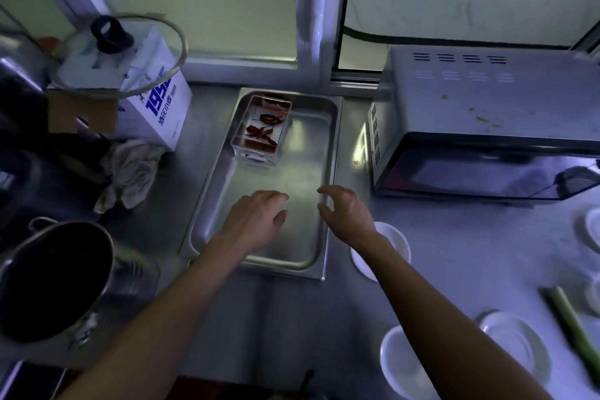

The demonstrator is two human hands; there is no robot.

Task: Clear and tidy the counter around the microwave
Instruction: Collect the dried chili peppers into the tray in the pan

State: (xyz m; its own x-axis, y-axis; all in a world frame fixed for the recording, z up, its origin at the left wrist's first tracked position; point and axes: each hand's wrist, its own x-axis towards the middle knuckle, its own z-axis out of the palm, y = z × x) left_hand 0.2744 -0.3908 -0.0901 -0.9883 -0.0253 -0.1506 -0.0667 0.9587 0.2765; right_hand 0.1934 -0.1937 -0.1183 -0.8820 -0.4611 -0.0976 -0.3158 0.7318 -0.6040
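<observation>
Both hands point(256, 214) point(344, 211) loosely spread, empty, over steel tray point(328, 146)

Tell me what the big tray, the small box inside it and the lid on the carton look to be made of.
Tray: likely stainless steel, brushed, with a dull grey sheen and soft light streaks.
Small box: clear plastic, probably; red chillies show through its walls.
Lid: glass, seemingly, since the carton's print shows through it; black knob, likely plastic.

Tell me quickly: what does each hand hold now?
Left hand: open, holds nothing, over the tray.
Right hand: open, fingers loosely curled, holds nothing, at the tray's right rim.
</observation>
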